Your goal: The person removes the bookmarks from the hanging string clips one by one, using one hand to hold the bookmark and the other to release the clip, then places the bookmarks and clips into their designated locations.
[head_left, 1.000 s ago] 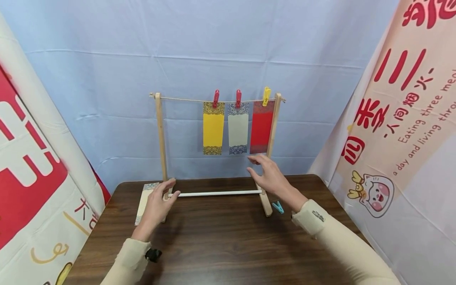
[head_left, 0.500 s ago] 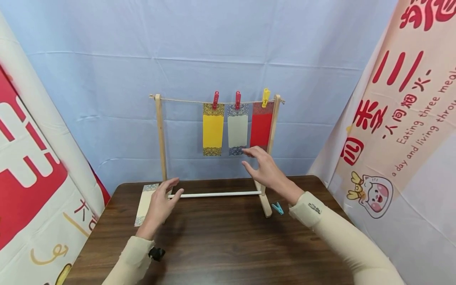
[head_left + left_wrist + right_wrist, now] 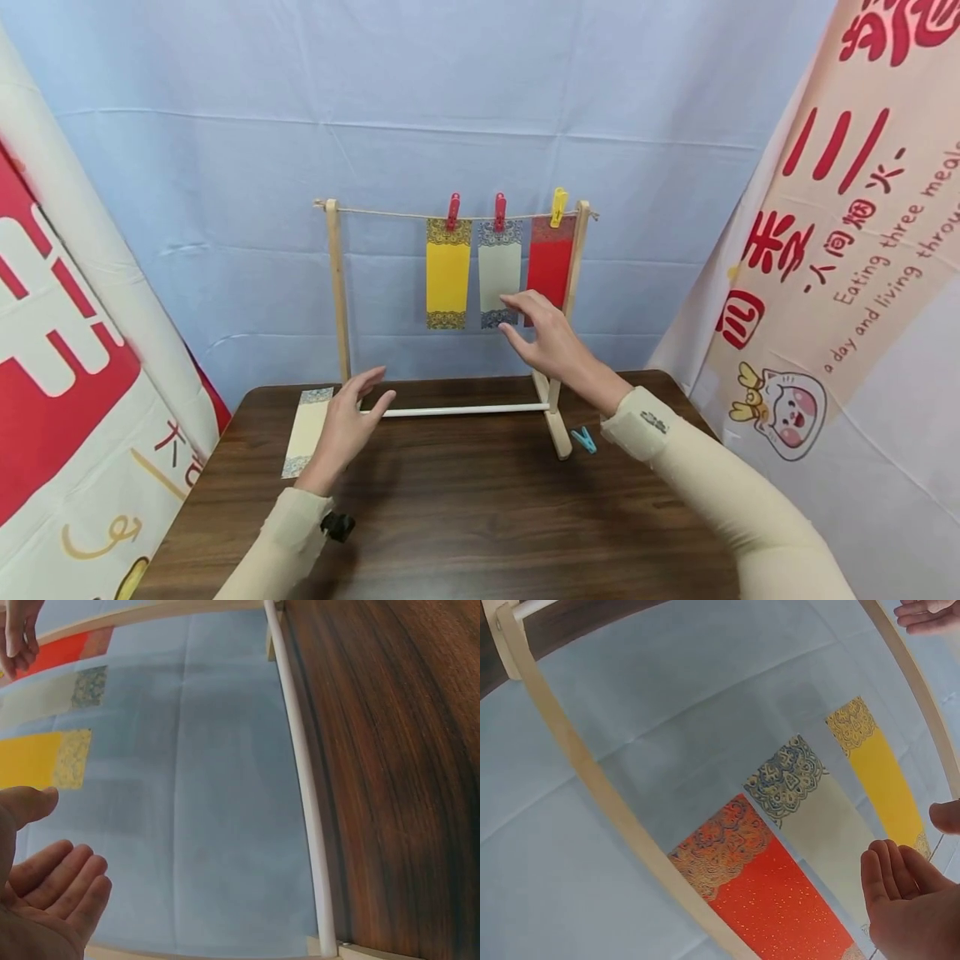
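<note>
Three patterned paper strips hang from a string on a wooden rack (image 3: pixel 337 283). The yellow strip (image 3: pixel 447 275) and the grey strip (image 3: pixel 499 267) each have a red clothespin, such as the left red clothespin (image 3: pixel 453 212). A yellow clothespin (image 3: pixel 558 208) clips the red strip (image 3: pixel 549 262). My right hand (image 3: pixel 551 342) is raised before the grey and red strips, fingers gently bent, holding nothing. My left hand (image 3: pixel 348 425) hovers by the rack's left post, thumb apart from the fingers, nothing in it. Behind it a cream strip (image 3: pixel 306 429) lies on the table, partly covered.
A light blue clothespin (image 3: pixel 583 440) lies on the brown table (image 3: pixel 465 517), beside the rack's right foot. A white rod (image 3: pixel 465 410) joins the rack's sides low down. Pale blue cloth (image 3: pixel 450 100) hangs behind, with a printed banner (image 3: pixel 810 250) at right.
My right hand has risen and shifted left, from below the strips to in front of their lower parts. The left hand has moved slightly right and up. The strips still hang.
</note>
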The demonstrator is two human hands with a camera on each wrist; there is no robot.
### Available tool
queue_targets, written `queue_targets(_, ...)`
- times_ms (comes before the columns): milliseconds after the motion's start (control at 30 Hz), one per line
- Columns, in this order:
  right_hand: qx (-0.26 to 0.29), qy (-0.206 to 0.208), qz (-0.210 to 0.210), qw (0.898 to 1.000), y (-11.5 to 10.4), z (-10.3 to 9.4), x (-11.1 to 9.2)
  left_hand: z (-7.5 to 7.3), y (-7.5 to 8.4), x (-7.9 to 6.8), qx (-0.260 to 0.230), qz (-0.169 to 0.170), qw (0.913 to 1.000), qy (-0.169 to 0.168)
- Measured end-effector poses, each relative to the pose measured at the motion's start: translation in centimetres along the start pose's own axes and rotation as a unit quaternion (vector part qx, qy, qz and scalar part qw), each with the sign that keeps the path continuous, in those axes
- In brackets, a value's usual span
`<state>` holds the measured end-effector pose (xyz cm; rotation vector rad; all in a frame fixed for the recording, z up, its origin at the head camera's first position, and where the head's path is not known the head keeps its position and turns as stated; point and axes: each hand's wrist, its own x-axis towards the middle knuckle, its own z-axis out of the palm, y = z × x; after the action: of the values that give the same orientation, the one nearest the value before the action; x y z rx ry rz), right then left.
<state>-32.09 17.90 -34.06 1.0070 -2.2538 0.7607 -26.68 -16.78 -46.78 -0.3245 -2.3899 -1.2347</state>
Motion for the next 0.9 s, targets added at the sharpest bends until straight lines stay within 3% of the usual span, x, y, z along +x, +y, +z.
queue_targets(900,0.004,0.030,-0.031,0.999,-1.1,0.1,4.2,0.5,1.2,2.7,-0.009,-0.006,0.9998,-0.016)
